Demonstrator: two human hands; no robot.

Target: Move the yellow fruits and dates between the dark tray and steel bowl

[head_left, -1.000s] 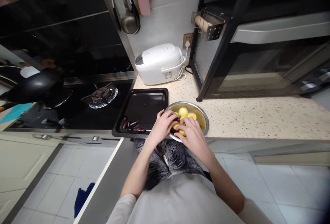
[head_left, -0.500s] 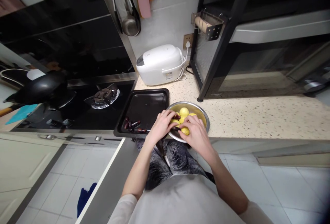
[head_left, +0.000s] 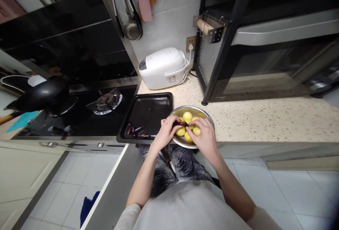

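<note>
A shallow steel bowl (head_left: 211, 121) stands at the counter's front edge with several round yellow pieces (head_left: 188, 116) in it. Above them, my left hand (head_left: 166, 131) pinches a dark red oblong piece (head_left: 178, 124) at its fingertips. From the other side, my right hand (head_left: 203, 136) has thumb and finger closed on a second dark oblong piece (head_left: 185, 124). The two pieces almost meet. On my left lies a black baking tray (head_left: 152, 108), its near left corner holding several glossy dark red oblong pieces (head_left: 138, 129).
Behind the tray sits a white rice cooker (head_left: 164, 68). A black rack (head_left: 212, 78) with an oven (head_left: 265, 64) rises at the right. On the left are a gas burner (head_left: 107, 100) and a black wok (head_left: 43, 94). An open drawer (head_left: 113, 184) juts out below the tray.
Both hands have lifted slightly and come closer together over the bowl. My right hand has moved off the front yellow piece, and the dark pieces now show between my fingertips.
</note>
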